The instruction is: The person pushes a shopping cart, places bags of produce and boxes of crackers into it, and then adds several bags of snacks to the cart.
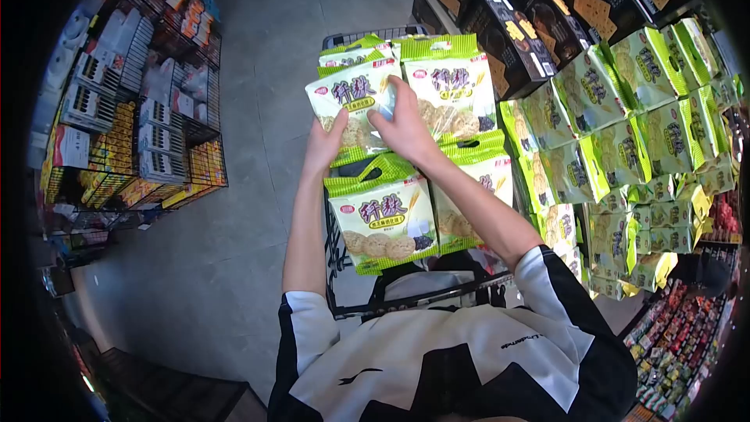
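Both my hands grip a green-and-white bag of biscuits [341,87] over a shopping cart [375,30]. My left hand [326,141] is closed around its lower left side, with the thumb on the front. My right hand [408,120] holds the bag's right side, its fingers on the printed front. Matching biscuit bags lie around it: one at the right [462,82], one nearer my body [380,219], and another partly behind my right forearm [473,187]. The undersides of the held bag and my left fingertips are hidden.
Rows of similar green bags [617,148] stand on a display close at the right, with black biscuit boxes [516,31] behind them. Wire racks of packaged goods [148,109] line the left side. Grey tiled floor [250,101] runs between the racks and the cart.
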Action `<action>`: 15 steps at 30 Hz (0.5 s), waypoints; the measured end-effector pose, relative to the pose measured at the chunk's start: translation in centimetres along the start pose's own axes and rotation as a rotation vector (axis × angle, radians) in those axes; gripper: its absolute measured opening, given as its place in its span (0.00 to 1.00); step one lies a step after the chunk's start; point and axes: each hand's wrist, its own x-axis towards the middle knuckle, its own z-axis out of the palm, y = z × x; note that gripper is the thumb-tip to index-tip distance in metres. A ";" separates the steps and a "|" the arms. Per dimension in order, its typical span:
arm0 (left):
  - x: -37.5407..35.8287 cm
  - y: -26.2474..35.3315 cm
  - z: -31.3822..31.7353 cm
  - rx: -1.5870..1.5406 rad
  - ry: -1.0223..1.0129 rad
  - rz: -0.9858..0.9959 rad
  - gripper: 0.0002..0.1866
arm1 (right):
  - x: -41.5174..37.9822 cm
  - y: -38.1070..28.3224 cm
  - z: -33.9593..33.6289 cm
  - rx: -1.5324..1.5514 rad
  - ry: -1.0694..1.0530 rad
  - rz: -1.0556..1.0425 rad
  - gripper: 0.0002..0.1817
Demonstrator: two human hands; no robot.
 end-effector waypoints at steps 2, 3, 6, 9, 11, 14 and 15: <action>0.2 -0.8 -0.4 -0.015 -0.025 0.010 0.25 | -0.5 -0.6 -0.5 -0.014 -0.061 0.044 0.46; 0.7 -0.7 -0.4 -0.023 -0.039 0.030 0.25 | -0.1 -0.8 -0.8 -0.021 -0.084 0.054 0.45; 0.6 -0.6 -0.2 -0.079 -0.063 -0.004 0.25 | -1.6 -1.2 -1.4 -0.051 -0.102 0.080 0.42; 0.2 -0.3 -0.1 -0.122 -0.082 -0.031 0.25 | -3.3 -1.5 -2.6 -0.083 -0.144 0.060 0.40; 0.1 -0.2 0.0 -0.119 -0.079 -0.038 0.25 | -4.6 -1.3 -3.3 -0.120 -0.178 0.010 0.39; 0.2 -0.3 0.0 -0.099 -0.071 -0.060 0.26 | -6.3 -0.9 -4.5 -0.111 -0.240 -0.042 0.34; 0.0 -0.2 -0.2 -0.105 -0.075 -0.072 0.26 | -6.8 -0.9 -4.9 -0.098 -0.269 -0.059 0.33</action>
